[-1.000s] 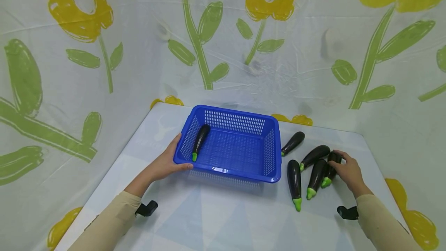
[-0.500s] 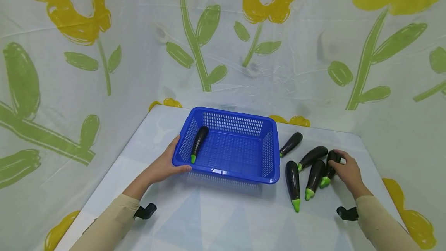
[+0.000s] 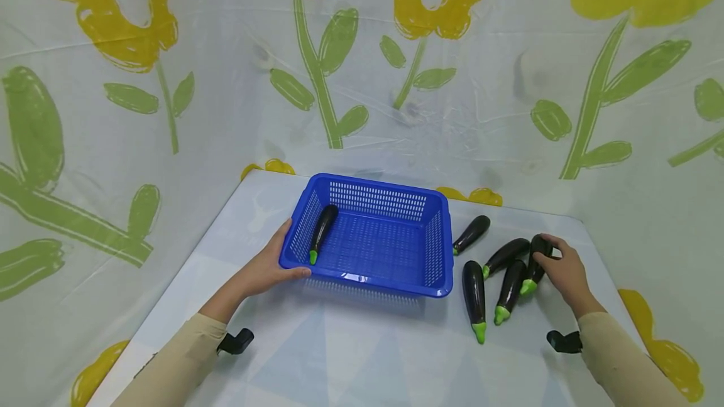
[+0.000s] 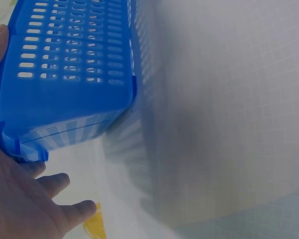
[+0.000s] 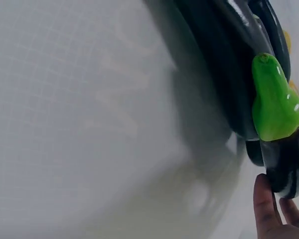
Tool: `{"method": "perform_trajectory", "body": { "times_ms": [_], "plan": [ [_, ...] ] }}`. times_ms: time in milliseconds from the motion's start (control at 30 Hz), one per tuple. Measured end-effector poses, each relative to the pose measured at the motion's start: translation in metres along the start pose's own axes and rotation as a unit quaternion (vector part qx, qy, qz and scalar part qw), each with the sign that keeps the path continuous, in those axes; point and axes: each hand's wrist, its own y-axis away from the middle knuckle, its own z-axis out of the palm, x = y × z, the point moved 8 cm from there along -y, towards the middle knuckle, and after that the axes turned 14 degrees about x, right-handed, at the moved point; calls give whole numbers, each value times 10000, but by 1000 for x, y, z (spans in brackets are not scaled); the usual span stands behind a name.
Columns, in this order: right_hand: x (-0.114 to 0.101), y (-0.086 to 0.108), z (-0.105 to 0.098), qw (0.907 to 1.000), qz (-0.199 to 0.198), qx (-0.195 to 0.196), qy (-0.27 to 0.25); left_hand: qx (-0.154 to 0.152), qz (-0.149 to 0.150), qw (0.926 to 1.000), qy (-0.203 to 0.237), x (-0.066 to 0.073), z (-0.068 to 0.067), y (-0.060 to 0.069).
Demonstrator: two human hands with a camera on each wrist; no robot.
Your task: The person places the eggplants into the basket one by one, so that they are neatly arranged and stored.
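Observation:
A blue plastic basket [image 3: 396, 285] stands on the table, one dark eggplant [image 3: 324, 231] lying inside along its left wall. My left hand [image 3: 268, 269] holds the basket's front left corner, thumb along the front rim; the left wrist view shows the fingers [image 4: 55, 185] spread against its side. To the right, my right hand [image 3: 568, 272] pinches an eggplant [image 3: 536, 265] near its round end. The right wrist view shows its green cap [image 5: 276, 107] tipped toward the camera. Several other eggplants [image 3: 511, 287] lie between that hand and the basket.
The white table [image 3: 351, 357] carries pale blue triangles. A flower-printed curtain [image 3: 226, 80] hangs behind and along both sides. One eggplant [image 3: 472, 234] rests close to the basket's right wall. Black wrist mounts [image 3: 564, 342] jut inward below each hand.
My right hand has raised the pinched eggplant slightly and shifted it a little toward the back. The left hand and the basket stay in place; the head view has moved slightly.

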Motion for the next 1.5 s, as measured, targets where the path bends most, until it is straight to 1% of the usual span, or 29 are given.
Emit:
{"method": "perform_trajectory", "body": {
  "times_ms": [267, 600, 1000, 1233, 1500],
  "plan": [
    [-19, -4, 3, 9999, -161, 1, -60, 17, 1, 10000, -15, 0, -1, 0],
    [-33, -3, 12, 9995, -137, -180, -224, -7, 40, 10000, 67, 2, -1, 1],
    [-57, 0, 25, 9974, -389, -317, -510, -17, 33, 10000, 86, 2, -1, 0],
    [-73, -1, 28, 9958, -684, -301, -528, -10, 11, 10000, 66, 1, -1, 0],
    [-91, -4, 30, 9934, -833, -354, -710, 12, -14, 10000, 73, 1, -1, 1]
  ]
}}
